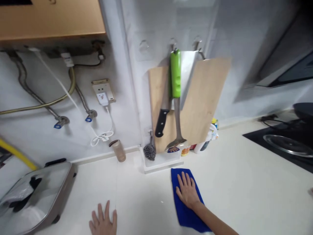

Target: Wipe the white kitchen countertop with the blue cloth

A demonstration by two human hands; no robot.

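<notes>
Right hand (187,192) flat on blue cloth (186,199), palm down, fingers slightly spread and pointing far, toward the wall; nothing pinched, cloth pressed under the palm against the white countertop (244,182); forearm entering from near right.

Cloth lying right of centre on the counter, long axis running near-to-far with a slight lean to the right at the near end; far edge just short of the white rack base (161,164); near end passing under the wrist and forearm. Cloth directly beneath the right fingers, well apart from the left.

Left hand (103,222) at near centre-left, palm down on bare counter, fingers spread open, holding nothing; partly cut by the frame's lower edge.

Beyond the cloth, against the wall: two wooden cutting boards (202,101) hung on hooks; black-handled knife (161,117); green-handled spatula (176,98); steel scouring ball (149,151) on the rack; small bottles (207,140) behind. Brown tumbler (118,150) left of the rack; wall socket with white charger cable (104,98); steel-lidded appliance (36,195) at near left; black hob (286,140) at far right.
</notes>
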